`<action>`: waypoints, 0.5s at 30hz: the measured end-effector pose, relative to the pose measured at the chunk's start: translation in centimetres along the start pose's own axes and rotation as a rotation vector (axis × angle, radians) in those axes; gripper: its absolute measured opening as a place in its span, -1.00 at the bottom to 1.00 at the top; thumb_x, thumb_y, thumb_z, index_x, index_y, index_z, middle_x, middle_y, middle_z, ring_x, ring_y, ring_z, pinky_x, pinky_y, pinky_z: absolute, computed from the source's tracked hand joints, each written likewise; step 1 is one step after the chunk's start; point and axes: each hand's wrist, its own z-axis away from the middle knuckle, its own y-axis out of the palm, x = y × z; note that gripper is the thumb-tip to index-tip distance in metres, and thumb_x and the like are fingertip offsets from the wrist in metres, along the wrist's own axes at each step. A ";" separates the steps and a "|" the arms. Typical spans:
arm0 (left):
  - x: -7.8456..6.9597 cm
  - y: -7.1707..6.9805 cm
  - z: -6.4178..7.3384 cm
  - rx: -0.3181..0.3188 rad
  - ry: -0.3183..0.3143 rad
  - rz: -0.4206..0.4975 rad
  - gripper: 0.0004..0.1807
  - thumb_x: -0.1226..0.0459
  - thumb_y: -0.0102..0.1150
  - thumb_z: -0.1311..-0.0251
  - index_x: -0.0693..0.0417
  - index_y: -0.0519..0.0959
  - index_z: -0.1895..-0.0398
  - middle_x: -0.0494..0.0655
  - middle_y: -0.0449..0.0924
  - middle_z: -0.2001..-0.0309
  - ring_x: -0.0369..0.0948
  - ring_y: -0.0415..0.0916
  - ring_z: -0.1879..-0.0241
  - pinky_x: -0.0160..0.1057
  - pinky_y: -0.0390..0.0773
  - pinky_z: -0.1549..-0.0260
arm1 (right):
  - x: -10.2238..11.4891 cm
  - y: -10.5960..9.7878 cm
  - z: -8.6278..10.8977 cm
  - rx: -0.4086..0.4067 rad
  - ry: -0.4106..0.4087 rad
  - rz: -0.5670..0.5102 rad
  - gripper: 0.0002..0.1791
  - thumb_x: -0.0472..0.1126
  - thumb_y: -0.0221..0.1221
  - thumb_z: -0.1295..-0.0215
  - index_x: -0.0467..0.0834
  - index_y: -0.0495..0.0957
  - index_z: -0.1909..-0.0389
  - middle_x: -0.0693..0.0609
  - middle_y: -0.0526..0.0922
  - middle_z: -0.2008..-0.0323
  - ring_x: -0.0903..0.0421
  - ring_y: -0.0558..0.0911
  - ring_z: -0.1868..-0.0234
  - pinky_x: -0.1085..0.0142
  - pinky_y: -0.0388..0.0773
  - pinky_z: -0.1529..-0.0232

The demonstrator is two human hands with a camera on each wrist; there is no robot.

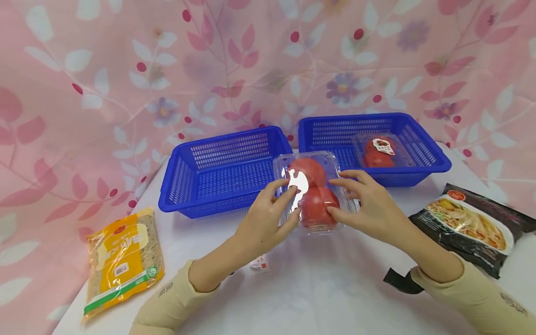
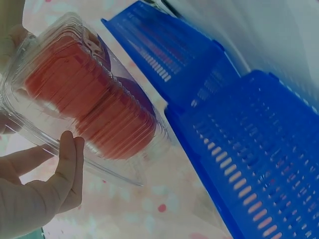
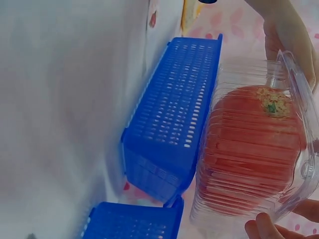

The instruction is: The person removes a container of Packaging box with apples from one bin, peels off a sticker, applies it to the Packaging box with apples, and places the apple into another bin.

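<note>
Tomato pack (image 1: pixel 315 191), clear plastic round red tomatoes (image 1: pixel 319 208), held up in both hands just off the near right corner of the left blue basket (image 1: pixel 234 179), overlapping that corner in the head view. Left of the basket and on its near side, find a yellow packet (image 1: pixel 122 263), touched by no hand. Before the basket's right end, see the left hand (image 1: pixel 265 214), pinching the pack's left edge between thumb and fingers. Past the basket's right end, see the right hand (image 1: pixel 368 203), pinching the opposite edge, thumb nearer and fingers farther. Just right of the basket, note the right blue basket (image 1: pixel 402 179), with a second pack (image 1: pixel 378 151) inside. Well right of the left basket and nearer, see a black packet (image 1: pixel 473 225), also untouched. As a judgement, call the step in hand steadying the pack in mid-air, not yet setting it down. For the next move, keep both pinches even and the pack level, raising it before crossing any basket rim.
</note>
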 end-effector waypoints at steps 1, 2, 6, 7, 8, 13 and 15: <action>-0.2 0.1 0.2 0.003 0.007 0.000 -0.56 0.19 0.11 -0.14 0.19 0.49 -0.08 0.13 0.36 -0.11 -0.18 0.46 0.29 -0.38 0.54 0.32 | -0.1 0.0 0.4 0.000 0.000 0.000 -0.44 -0.15 0.39 0.06 -0.19 0.52 -0.03 -0.15 0.37 -0.09 -0.13 0.59 0.17 0.05 0.59 0.33; -0.4 0.2 0.4 0.006 0.017 -0.001 -0.56 0.19 0.11 -0.14 0.19 0.48 -0.08 0.13 0.36 -0.11 -0.18 0.46 0.29 -0.37 0.53 0.32 | -0.1 0.0 0.7 -0.004 -0.007 0.003 -0.43 -0.16 0.39 0.07 -0.20 0.52 -0.03 -0.15 0.38 -0.08 -0.11 0.60 0.18 0.07 0.59 0.34; -1.1 0.6 1.1 0.031 0.033 -0.015 -0.54 0.18 0.08 -0.15 0.18 0.46 -0.11 0.12 0.34 -0.12 -0.18 0.43 0.26 -0.35 0.53 0.33 | -0.3 0.1 2.0 -0.011 -0.021 -0.003 -0.43 -0.19 0.39 0.08 -0.21 0.52 -0.03 -0.14 0.38 -0.08 -0.06 0.61 0.23 0.11 0.60 0.36; -1.2 0.6 1.3 0.037 0.033 -0.022 -0.55 0.17 0.07 -0.16 0.17 0.45 -0.11 0.11 0.34 -0.12 -0.19 0.43 0.26 -0.35 0.53 0.34 | -0.2 0.2 2.2 -0.014 -0.028 -0.004 -0.43 -0.20 0.40 0.09 -0.21 0.52 -0.03 -0.13 0.38 -0.07 -0.04 0.61 0.25 0.11 0.60 0.36; -1.3 0.6 1.5 0.043 0.035 -0.023 -0.54 0.16 0.06 -0.16 0.17 0.45 -0.11 0.10 0.34 -0.12 -0.19 0.43 0.26 -0.35 0.53 0.36 | -0.2 0.2 2.4 -0.017 -0.035 -0.004 -0.43 -0.20 0.40 0.10 -0.21 0.52 -0.03 -0.13 0.39 -0.07 -0.02 0.61 0.26 0.11 0.60 0.36; -1.5 0.8 2.4 0.069 0.053 -0.004 -0.54 0.13 0.02 -0.19 0.19 0.44 -0.10 0.10 0.34 -0.09 -0.19 0.45 0.26 -0.31 0.56 0.34 | -0.2 0.4 3.4 -0.028 -0.077 0.011 -0.44 -0.22 0.41 0.13 -0.22 0.55 0.01 -0.12 0.42 -0.03 0.03 0.62 0.29 0.16 0.60 0.36; -1.5 1.0 2.6 0.072 0.062 0.000 -0.54 0.13 0.01 -0.19 0.21 0.44 -0.09 0.11 0.34 -0.08 -0.19 0.46 0.27 -0.31 0.56 0.31 | -0.2 0.6 3.6 -0.019 -0.086 0.012 -0.46 -0.22 0.41 0.12 -0.21 0.55 0.02 -0.12 0.41 -0.02 0.05 0.63 0.30 0.21 0.60 0.36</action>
